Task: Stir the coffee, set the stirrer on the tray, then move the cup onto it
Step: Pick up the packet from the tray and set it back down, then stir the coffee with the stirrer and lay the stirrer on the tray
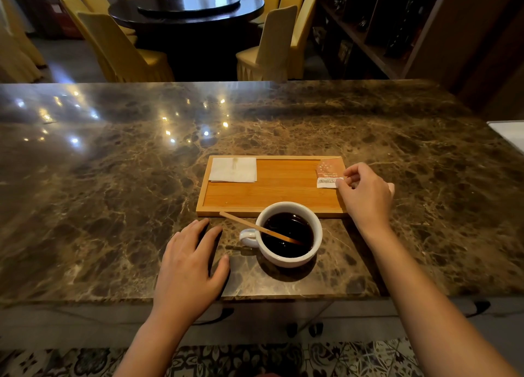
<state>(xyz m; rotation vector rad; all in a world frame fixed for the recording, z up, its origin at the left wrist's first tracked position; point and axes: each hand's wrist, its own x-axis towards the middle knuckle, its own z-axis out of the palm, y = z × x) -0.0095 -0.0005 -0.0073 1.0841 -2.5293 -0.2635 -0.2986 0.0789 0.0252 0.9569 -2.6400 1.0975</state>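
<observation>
A white cup of dark coffee stands on the marble counter just in front of a wooden tray. A thin wooden stirrer leans in the cup, its upper end sticking out to the left over the handle. My left hand lies flat on the counter left of the cup, fingers spread, holding nothing. My right hand is at the tray's right end, its fingertips pinching the edge of an orange-and-white sachet that lies on the tray.
A folded white napkin lies at the tray's far left corner. The brown marble counter stretches wide on both sides. Beyond it stand a dark round table and yellow-covered chairs; shelves rise at the right.
</observation>
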